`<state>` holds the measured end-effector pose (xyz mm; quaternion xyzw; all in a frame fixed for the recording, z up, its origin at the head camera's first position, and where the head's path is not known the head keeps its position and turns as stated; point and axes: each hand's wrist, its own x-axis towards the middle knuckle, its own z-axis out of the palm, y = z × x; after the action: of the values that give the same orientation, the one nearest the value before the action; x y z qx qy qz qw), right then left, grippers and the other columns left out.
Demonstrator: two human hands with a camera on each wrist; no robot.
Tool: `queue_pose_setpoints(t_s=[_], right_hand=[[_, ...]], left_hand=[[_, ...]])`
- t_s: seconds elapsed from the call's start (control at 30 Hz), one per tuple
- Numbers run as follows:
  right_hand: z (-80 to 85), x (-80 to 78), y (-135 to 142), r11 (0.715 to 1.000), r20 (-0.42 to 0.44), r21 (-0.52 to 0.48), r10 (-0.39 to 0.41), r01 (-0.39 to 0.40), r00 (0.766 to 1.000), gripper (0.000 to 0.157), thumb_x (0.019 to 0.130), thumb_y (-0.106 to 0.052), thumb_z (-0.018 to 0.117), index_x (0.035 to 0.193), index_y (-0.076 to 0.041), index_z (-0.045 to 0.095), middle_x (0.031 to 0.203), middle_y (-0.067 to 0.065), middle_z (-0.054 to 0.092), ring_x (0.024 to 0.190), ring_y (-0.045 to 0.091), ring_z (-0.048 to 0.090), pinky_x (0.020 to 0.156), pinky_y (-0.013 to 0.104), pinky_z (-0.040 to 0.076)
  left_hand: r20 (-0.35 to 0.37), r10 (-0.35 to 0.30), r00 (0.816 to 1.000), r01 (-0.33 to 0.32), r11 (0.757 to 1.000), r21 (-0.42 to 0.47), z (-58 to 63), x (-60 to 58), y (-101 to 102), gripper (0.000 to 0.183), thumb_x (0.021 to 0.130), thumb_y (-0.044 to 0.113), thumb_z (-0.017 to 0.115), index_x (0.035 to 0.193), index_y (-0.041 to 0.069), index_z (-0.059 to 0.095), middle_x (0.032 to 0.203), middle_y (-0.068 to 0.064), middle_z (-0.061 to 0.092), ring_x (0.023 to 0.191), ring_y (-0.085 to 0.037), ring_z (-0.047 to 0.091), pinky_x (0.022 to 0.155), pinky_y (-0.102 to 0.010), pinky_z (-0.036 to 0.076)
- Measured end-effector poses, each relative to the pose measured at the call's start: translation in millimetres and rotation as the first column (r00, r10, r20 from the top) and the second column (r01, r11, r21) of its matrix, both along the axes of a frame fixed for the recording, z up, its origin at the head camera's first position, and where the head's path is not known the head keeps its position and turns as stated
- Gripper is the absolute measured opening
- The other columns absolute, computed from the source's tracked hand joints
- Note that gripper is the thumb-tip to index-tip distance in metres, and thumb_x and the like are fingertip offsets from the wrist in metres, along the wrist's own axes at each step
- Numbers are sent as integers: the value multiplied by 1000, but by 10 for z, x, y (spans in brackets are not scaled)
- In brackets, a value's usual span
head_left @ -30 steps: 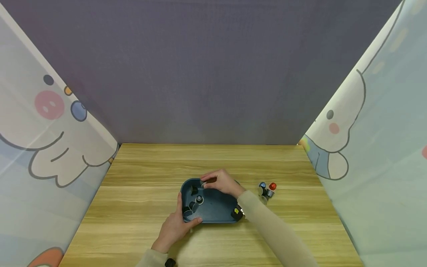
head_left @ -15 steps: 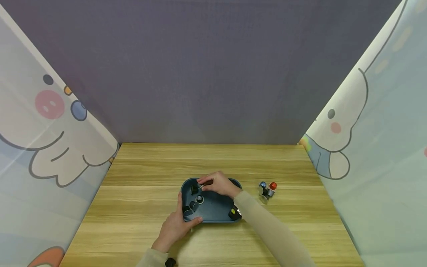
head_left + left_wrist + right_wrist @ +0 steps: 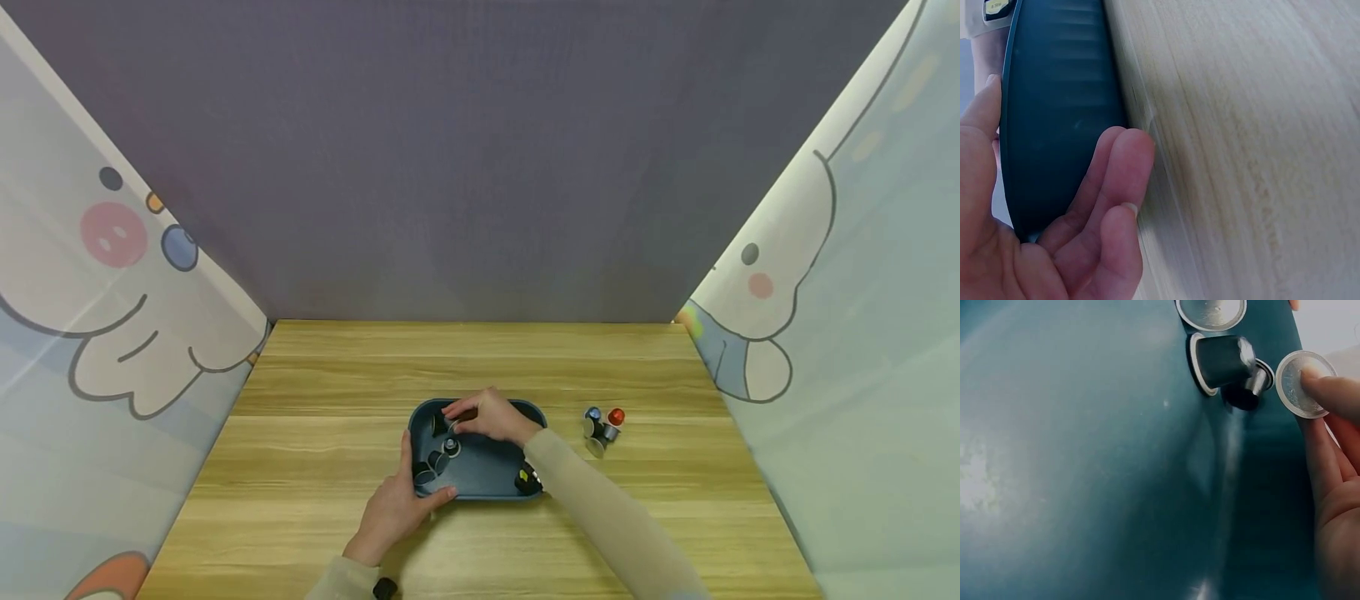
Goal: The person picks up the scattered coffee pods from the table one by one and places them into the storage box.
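Near the middle of the table stands a dark blue tray [image 3: 483, 475] with several coffee capsules in its left part. My left hand [image 3: 393, 510] holds the tray's near left corner. In the left wrist view, the thumb is at the rim and curled fingers [image 3: 1129, 162] lie along the outer wall. My right hand [image 3: 497, 417] reaches over the tray's far side and pinches a coffee capsule [image 3: 1291, 390], with the thumb on its silver lid. In the right wrist view, a dark capsule [image 3: 1222, 360] lies on its side nearby, partly covering another one.
Several capsules, among them a red one [image 3: 616, 417] and a blue one [image 3: 592, 413], form a small cluster on the wooden table [image 3: 345, 375] to the right of the tray. A dark grey panel [image 3: 472, 167] stands behind the table, with printed cloth [image 3: 862, 375] at the sides.
My right hand has moved a little to the left with the capsule, toward the dark capsule at the far left corner. My left hand keeps its hold on the tray.
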<state>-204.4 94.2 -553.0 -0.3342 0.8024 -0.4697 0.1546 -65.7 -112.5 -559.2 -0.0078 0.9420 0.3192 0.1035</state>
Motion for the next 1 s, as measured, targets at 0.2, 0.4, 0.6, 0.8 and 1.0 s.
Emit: queue_pose_setpoints(t_s=[0.2, 0.4, 0.6, 0.8, 1.0], right_hand=[[-93, 11, -36, 999, 69, -27, 41, -39, 997, 26, 86, -3, 76, 111, 0, 75, 119, 7, 70, 101, 8, 68, 80, 22, 53], [-147, 13, -86, 999, 108, -17, 34, -32, 994, 29, 87, -5, 77, 116, -2, 74, 116, 5, 72, 100, 7, 68, 81, 22, 52], [-141, 28, -127, 1000, 165, -22, 10, -7, 986, 33, 87, -7, 77, 119, -4, 73, 116, 4, 71, 101, 9, 68, 82, 24, 53], [-155, 42, -174, 999, 173, -36, -13, 19, 985, 33, 85, -6, 79, 118, -6, 74, 114, 3, 72, 99, 9, 69, 82, 24, 53], [-158, 55, -194, 999, 157, -17, -28, 31, 987, 36, 82, -9, 82, 118, -8, 74, 114, -1, 72, 101, 8, 68, 83, 23, 52]], left_hand=[[3, -7, 1000, 7, 1000, 5, -12, -2, -6, 127, 77, 66, 74, 160, 6, -2, 79, -18, 65, 63, -24, 60, 54, -41, 44], [19, -8, 1000, 8, 1000, 11, -16, -6, -9, 127, 78, 66, 74, 160, 8, -4, 78, -17, 64, 61, -22, 59, 53, -40, 43], [15, -7, 1000, 7, 1000, 5, -25, -10, -18, 127, 77, 67, 74, 160, 9, -3, 82, -19, 65, 64, -23, 61, 54, -41, 44], [7, -3, 1000, 3, 1000, 9, -40, -17, -21, 127, 77, 67, 74, 160, 8, -1, 81, -18, 65, 63, -22, 60, 53, -40, 43], [9, 2, 1000, -2, 1000, 18, -51, -13, -21, 127, 77, 67, 74, 160, 9, -1, 80, -17, 65, 61, -21, 59, 51, -39, 41]])
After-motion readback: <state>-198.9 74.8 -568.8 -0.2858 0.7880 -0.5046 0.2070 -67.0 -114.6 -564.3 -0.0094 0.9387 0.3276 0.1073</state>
